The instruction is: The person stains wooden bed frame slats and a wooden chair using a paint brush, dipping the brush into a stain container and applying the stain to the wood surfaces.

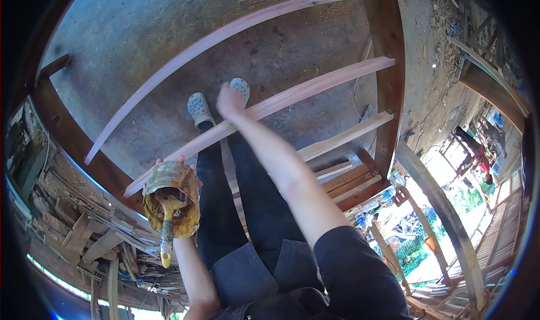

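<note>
My left hand (193, 166) is wrapped round a stained, crusted tub (190, 193), its mouth tilted toward me. A paintbrush (167, 235) with a yellow-tipped handle stands in the tub, handle pointing out and down. Over the middle wooden slat (315, 87) reaches my right arm. My right hand (229, 102) is beyond that slat, just in front of one of my clogs; it is blurred, and its fingers cannot be made out. The pale slats run across a dark brown wooden frame (387, 83) around my legs.
A farther slat (236, 27) curves across the concrete floor (129, 44). My light clogs (198, 107) stand inside the frame. Piled scrap wood (84, 230) lies at left. At right are a curved timber (450, 218) and, farther off, a person in red (484, 161).
</note>
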Demonstrator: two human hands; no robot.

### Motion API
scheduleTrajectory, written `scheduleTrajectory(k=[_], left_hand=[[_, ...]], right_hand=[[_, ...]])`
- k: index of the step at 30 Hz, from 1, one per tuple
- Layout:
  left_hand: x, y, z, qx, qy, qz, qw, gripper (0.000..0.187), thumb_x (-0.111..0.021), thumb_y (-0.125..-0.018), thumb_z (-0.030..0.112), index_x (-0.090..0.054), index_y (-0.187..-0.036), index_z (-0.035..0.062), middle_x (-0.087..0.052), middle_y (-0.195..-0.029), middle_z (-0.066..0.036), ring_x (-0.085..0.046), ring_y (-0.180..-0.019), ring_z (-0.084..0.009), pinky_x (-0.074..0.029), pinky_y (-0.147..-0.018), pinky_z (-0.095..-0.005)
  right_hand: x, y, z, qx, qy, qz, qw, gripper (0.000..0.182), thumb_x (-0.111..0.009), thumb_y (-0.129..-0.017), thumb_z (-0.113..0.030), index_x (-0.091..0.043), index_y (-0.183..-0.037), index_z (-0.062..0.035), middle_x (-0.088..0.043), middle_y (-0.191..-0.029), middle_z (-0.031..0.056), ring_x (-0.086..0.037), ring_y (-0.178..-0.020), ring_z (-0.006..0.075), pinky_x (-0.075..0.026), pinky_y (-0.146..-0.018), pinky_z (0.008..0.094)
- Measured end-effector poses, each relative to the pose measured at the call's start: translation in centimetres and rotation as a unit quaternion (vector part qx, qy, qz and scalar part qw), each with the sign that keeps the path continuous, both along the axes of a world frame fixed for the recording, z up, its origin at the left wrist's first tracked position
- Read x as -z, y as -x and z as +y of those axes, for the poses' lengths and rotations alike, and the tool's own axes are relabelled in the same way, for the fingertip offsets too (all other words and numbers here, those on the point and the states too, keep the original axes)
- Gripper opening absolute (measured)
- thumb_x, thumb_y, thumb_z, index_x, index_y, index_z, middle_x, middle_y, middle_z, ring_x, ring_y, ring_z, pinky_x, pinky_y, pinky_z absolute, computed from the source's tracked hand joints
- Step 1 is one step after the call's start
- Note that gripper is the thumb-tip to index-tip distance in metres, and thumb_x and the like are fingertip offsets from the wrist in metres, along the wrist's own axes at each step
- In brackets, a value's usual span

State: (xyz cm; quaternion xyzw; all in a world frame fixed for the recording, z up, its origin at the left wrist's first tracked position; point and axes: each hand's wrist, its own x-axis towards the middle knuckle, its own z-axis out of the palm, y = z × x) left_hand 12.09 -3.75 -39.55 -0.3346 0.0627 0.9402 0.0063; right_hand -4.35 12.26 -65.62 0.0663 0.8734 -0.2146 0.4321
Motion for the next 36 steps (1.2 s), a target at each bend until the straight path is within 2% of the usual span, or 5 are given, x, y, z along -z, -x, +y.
scheduleTrajectory(k=[4, 13, 22, 28, 36], left_hand=[[-0.1, 1.3, 1.2, -0.041, 0.049, -0.037, 0.997, 0.066, -0.050, -0.105, 0.056, -0.044, -0.156, 0.0148, -0.047, -0.150, -0.036, -0.054, -0.126, -0.0562, -0.059, -0.085, -0.0695], [0.5, 1.7, 0.3, 0.021, 0.011, -0.030, 0.999, 0.069, -0.068, -0.101, 0.032, -0.036, -0.161, 0.0205, -0.043, -0.156, -0.030, -0.052, -0.132, -0.0506, -0.055, -0.094, -0.0701], [0.1, 1.7, -1.5, 0.049, 0.022, 0.019, 0.998, 0.068, -0.065, -0.103, 0.029, -0.034, -0.162, 0.0200, -0.046, -0.154, -0.029, -0.057, -0.127, -0.0481, -0.060, -0.090, -0.0653], [-1.2, 1.4, -3.5, 0.051, 0.096, -0.058, 0.992, 0.072, -0.066, -0.102, 0.032, -0.031, -0.162, 0.0151, -0.046, -0.153, -0.029, -0.060, -0.122, -0.0442, -0.062, -0.087, -0.0591], [-0.6, 1.2, -4.5, 0.077, 0.112, -0.070, 0.988, 0.074, -0.070, -0.099, 0.032, -0.032, -0.162, 0.0182, -0.044, -0.155, -0.029, -0.057, -0.125, -0.0479, -0.061, -0.086, -0.0637]], right_hand=[[-2.4, 11.9, 13.5, -0.011, -0.145, 0.054, 0.988, 0.025, -0.050, -0.101, -0.012, -0.064, -0.116, 0.0023, -0.072, -0.116, 0.0277, -0.071, -0.111, 0.0422, -0.059, -0.093, 0.0517], [-4.2, 21.3, 29.1, -0.267, -0.262, 0.298, 0.879, 0.010, -0.051, -0.102, -0.009, -0.055, -0.111, -0.0056, -0.071, -0.090, 0.0198, -0.077, -0.082, 0.0367, -0.064, -0.065, 0.0451], [-3.0, 3.1, 5.7, -0.218, -0.068, 0.186, 0.956, 0.016, -0.059, -0.097, -0.012, -0.058, -0.111, -0.0021, -0.074, -0.088, 0.0193, -0.077, -0.086, 0.0364, -0.063, -0.072, 0.0471], [-2.1, -10.5, -8.3, 0.145, 0.146, 0.020, 0.978, 0.027, -0.060, -0.100, -0.016, -0.050, -0.117, 0.0039, -0.070, -0.096, 0.0332, -0.069, -0.097, 0.0528, -0.055, -0.084, 0.0616], [-3.5, -3.7, 0.6, 0.131, 0.035, 0.028, 0.990, 0.031, -0.053, -0.100, -0.010, -0.046, -0.126, 0.0057, -0.071, -0.105, 0.0317, -0.071, -0.101, 0.0502, -0.058, -0.088, 0.0576]])
